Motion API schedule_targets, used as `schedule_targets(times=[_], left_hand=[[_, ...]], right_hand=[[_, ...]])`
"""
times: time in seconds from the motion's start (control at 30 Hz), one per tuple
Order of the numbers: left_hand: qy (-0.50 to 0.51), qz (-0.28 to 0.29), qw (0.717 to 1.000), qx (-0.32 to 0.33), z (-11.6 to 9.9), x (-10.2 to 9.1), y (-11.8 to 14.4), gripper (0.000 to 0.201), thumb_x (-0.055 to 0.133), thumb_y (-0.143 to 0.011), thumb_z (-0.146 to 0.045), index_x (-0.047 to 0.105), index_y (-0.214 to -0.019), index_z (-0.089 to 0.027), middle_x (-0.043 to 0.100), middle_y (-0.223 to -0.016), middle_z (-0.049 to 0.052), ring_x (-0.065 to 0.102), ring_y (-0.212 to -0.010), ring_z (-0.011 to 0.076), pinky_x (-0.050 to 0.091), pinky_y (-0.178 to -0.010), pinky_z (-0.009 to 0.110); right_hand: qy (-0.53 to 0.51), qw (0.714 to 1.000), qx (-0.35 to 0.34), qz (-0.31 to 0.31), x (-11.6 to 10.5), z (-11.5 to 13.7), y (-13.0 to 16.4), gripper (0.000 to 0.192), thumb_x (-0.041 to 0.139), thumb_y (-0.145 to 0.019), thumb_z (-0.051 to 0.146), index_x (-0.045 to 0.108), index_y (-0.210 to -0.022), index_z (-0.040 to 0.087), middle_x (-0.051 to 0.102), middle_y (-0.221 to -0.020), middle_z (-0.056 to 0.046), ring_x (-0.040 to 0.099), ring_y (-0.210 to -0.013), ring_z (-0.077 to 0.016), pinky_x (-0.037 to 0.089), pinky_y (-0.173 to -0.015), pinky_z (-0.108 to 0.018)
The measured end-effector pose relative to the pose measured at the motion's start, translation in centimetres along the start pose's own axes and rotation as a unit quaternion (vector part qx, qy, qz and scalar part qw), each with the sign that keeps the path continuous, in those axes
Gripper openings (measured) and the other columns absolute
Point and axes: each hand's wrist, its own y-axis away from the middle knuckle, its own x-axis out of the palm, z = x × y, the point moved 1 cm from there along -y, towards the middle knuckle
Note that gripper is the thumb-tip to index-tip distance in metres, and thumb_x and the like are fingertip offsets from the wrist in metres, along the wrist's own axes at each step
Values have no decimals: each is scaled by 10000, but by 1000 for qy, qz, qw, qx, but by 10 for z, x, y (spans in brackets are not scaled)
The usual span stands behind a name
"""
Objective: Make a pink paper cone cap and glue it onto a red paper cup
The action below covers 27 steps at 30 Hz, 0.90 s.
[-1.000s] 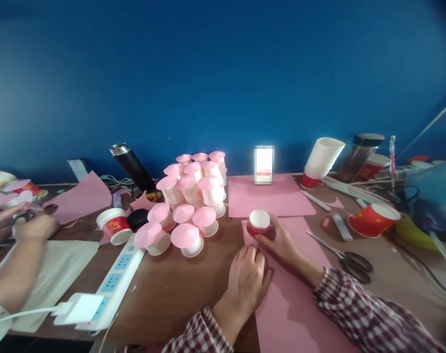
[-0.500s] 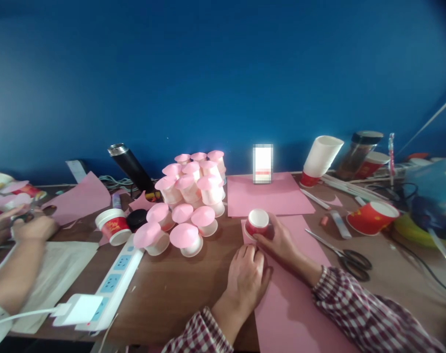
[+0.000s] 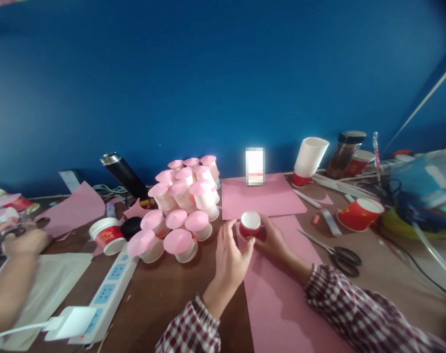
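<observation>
A small red paper cup (image 3: 249,230) with a white inside stands upright, mouth up, on a long pink paper sheet (image 3: 277,294). My right hand (image 3: 276,241) grips the cup from its right side, with the thumb at the near side. On the cup's left, my left hand (image 3: 230,257) is open, thumb and fingers spread apart, the thumb tip close to the cup's lower front. Whether that thumb touches the cup I cannot tell. Left of my hands stand several white paper cups topped with pink paper cones (image 3: 177,240), some stacked in rows behind.
Scissors (image 3: 331,249) lie right of the pink sheet. A red cup (image 3: 358,215) and a tall stack of white cups (image 3: 311,154) stand farther right. At left are a power strip (image 3: 114,289), a black flask (image 3: 125,176) and another person's hand (image 3: 27,240) holding scissors.
My left hand has lifted from the pink sheet's edge and opened beside the cup. My right hand keeps its hold on the cup. The camera view has shifted slightly.
</observation>
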Motion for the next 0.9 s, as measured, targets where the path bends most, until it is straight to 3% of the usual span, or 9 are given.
schedule_targets(times=[0.23, 0.43, 0.63, 0.73, 0.8, 0.9], left_hand=[[34, 14, 999, -26, 6, 27, -15, 577, 669, -713, -226, 399, -1222, -199, 542, -1188, 113, 530, -1114, 266, 448, -935, 468], [46, 9, 999, -22, 9, 30, -15, 499, 675, -727, -247, 456, -1171, -185, 575, -1099, 105, 554, -1048, 253, 464, -904, 441], [65, 19, 997, -33, 12, 29, -17, 478, 681, -737, -292, 483, -1159, -185, 584, -1085, 100, 563, -1019, 244, 475, -878, 425], [69, 26, 997, -35, 13, 30, -17, 488, 689, -732, -322, 489, -1156, -185, 582, -1089, 105, 562, -1017, 246, 480, -863, 416], [69, 26, 997, -31, 13, 30, -17, 488, 687, -734, -334, 490, -1153, -179, 581, -1079, 109, 568, -1004, 245, 488, -846, 407], [66, 29, 997, -33, 13, 30, -17, 495, 676, -739, -359, 487, -1159, -177, 579, -1071, 117, 581, -979, 248, 504, -815, 401]], right_hand=[[12, 1000, -17, -10, -3, -4, -2, 472, 625, -687, 165, 523, -1141, 240, 647, -1045, -68, 615, -918, -233, 500, -775, -354], [11, 1000, -12, 3, 1, -9, -3, 459, 613, -715, 180, 508, -1157, 240, 629, -1065, -68, 611, -916, -223, 500, -792, -357], [-3, 998, -40, 45, -15, -14, -3, 902, 759, -623, 257, 292, -1395, 242, 474, -1332, -126, 526, -1147, -272, 444, -949, -420], [-36, 994, -44, 96, -32, -12, -7, 996, 811, -585, 330, 263, -1413, 249, 436, -1375, -118, 474, -1209, -267, 412, -994, -427], [-85, 992, -34, 90, -41, -9, -11, 887, 781, -641, 361, 314, -1387, 253, 476, -1341, -105, 488, -1193, -243, 428, -980, -405], [-167, 984, 21, -58, -48, -10, -18, 506, 634, -789, 412, 481, -1231, 219, 609, -1131, -94, 582, -1027, -203, 490, -870, -359]])
